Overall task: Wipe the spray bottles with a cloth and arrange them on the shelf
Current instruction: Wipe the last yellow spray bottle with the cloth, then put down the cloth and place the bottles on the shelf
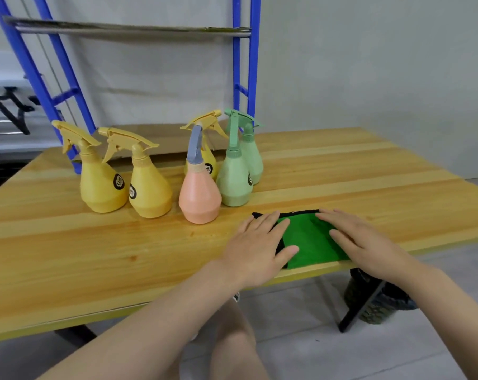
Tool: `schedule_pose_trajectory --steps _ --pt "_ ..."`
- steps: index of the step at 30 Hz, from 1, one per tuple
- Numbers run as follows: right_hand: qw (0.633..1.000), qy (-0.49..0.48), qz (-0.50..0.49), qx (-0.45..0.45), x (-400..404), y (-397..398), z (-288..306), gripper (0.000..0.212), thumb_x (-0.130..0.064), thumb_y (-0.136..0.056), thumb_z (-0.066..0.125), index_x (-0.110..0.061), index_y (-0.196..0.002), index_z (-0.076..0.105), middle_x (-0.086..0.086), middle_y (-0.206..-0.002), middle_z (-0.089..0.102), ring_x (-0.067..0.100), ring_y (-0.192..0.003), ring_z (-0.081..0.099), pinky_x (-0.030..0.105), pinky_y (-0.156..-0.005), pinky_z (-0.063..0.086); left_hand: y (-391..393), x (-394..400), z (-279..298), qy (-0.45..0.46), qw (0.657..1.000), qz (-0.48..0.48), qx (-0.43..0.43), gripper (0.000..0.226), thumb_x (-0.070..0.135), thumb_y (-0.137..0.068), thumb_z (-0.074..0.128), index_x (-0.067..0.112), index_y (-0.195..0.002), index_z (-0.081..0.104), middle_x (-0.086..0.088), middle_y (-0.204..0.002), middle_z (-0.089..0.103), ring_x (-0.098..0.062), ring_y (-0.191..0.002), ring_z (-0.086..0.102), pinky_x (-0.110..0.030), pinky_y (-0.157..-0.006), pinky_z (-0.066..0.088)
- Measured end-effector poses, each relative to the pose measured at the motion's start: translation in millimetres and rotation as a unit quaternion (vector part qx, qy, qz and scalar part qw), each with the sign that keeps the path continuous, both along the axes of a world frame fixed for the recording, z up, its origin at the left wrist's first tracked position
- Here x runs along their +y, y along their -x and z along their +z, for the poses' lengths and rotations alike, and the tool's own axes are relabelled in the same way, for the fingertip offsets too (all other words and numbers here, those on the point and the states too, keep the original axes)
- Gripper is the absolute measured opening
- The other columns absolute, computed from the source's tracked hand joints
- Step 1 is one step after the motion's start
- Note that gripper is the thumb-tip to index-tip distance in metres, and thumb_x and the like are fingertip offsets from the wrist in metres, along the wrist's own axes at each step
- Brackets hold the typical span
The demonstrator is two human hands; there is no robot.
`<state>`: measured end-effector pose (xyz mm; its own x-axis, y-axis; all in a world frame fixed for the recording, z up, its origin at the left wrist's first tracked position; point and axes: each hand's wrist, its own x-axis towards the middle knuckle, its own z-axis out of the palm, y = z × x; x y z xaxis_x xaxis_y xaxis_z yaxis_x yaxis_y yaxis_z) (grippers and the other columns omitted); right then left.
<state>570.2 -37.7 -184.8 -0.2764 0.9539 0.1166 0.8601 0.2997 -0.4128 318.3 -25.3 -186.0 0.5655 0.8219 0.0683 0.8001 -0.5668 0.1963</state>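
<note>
My left hand [255, 246] and right hand [362, 242] lie flat, fingers straight, pressing a green cloth [307, 239] at the near edge of the wooden table [95, 256]; neither grips anything. Six spray bottles stand behind: two yellow [100, 185] [148, 187], a pink one [199, 198] before a third yellow [209, 160], two green [233, 179] [252, 157]. The blue shelf [242, 64] rises beyond.

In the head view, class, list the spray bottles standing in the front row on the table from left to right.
Yellow bottle → second yellow bottle → pink bottle with grey trigger → green bottle.
</note>
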Motion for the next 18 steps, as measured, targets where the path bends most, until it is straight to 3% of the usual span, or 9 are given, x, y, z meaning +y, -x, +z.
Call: schedule_pose_trajectory --steps 3,5,9,12,15,18 --pt "0.997 -0.052 -0.004 0.052 -4.6 30.1 12.9 0.041 -0.024 -0.102 0.046 -0.034 -0.141 0.045 -0.021 -0.140 0.043 -0.007 -0.132 0.032 -0.001 -0.103 0.015 27.1 -2.7 6.9 -0.026 0.998 0.010 -0.054 0.057 0.051 -0.101 0.031 0.027 -0.153 0.024 0.005 -0.163 0.017 -0.014 -0.148 0.014 -0.033 -0.120 0.005" --pt "0.995 -0.071 0.005 0.074 -6.2 57.3 21.0 0.038 -0.018 -0.100 0.051 -0.032 -0.135 0.052 -0.020 -0.131 0.050 -0.012 -0.119 0.038 -0.007 -0.094 0.019 50.2 -5.3 12.2 -0.040 0.995 0.020 -0.091 0.050 0.043 -0.101 0.040 0.029 -0.148 0.034 0.008 -0.157 0.028 -0.012 -0.144 0.023 -0.032 -0.118 0.015" --pt "0.990 -0.063 0.043 0.123 -7.3 119.6 28.9 0.031 -0.016 -0.098 0.054 -0.039 -0.119 0.058 -0.025 -0.116 0.061 -0.006 -0.108 0.054 0.004 -0.087 0.039 99.5 -11.7 19.1 -0.078 0.984 0.061 -0.151 0.033 0.032 -0.096 0.053 0.031 -0.130 0.055 0.013 -0.135 0.054 -0.008 -0.127 0.044 -0.031 -0.107 0.036" --pt "0.985 -0.041 0.087 0.145 -4.2 176.5 35.7 0.033 -0.018 -0.097 0.054 -0.049 -0.109 0.054 -0.024 -0.108 0.062 0.002 -0.098 0.059 0.020 -0.080 0.048 145.4 -14.9 24.1 -0.087 0.974 0.110 -0.181 0.025 0.028 -0.094 0.057 0.029 -0.119 0.061 0.015 -0.118 0.062 -0.005 -0.113 0.050 -0.026 -0.098 0.040" --pt "0.976 -0.020 0.125 0.176 7.5 233.1 41.4 0.029 -0.014 -0.096 0.054 -0.036 -0.113 0.059 -0.020 -0.105 0.063 -0.003 -0.099 0.058 0.012 -0.085 0.046 192.1 -15.6 31.2 -0.081 0.957 0.175 -0.218 0.015 0.026 -0.095 0.058 0.031 -0.108 0.063 0.021 -0.101 0.060 0.003 -0.097 0.051 -0.010 -0.083 0.040" --pt "0.968 0.038 0.129 0.210 24.0 292.8 48.2 0.029 -0.012 -0.096 0.053 -0.024 -0.122 0.057 -0.013 -0.107 0.063 -0.002 -0.097 0.059 0.009 -0.084 0.045 237.8 -5.9 38.0 -0.062 0.926 0.263 -0.263 0.008 0.025 -0.094 0.059 0.030 -0.099 0.063 0.017 -0.092 0.061 -0.001 -0.086 0.055 -0.007 -0.068 0.038"
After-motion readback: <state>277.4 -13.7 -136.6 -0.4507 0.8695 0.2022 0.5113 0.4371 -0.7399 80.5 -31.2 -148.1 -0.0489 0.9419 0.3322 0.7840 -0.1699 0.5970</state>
